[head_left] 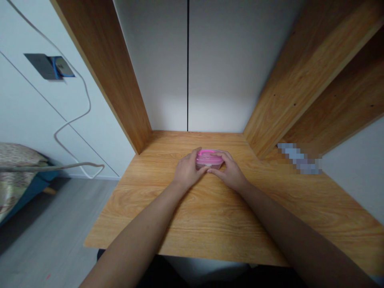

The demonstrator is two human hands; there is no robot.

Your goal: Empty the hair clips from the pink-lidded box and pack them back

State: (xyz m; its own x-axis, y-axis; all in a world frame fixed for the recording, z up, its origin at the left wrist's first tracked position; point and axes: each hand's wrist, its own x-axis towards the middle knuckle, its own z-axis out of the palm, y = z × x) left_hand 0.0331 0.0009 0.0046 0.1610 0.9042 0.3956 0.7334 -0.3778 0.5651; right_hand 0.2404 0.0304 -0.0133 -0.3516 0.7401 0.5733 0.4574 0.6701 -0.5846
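Observation:
A small clear plastic container with a pink lid (208, 157) rests on the wooden desk (210, 216), near its middle. My left hand (188, 169) wraps around the container's left side, thumb up at the lid's edge. My right hand (229, 170) grips its right side, fingers curled over the lid. Both thumbs meet in front of the container. What is inside the container cannot be made out.
Wooden side panels (120, 80) and shelves (315, 80) flank the desk, with a white back wall (210, 64). A blurred object (300, 159) lies on the right. A wall socket with a white cable (60, 68) and a bed (18, 172) are at left.

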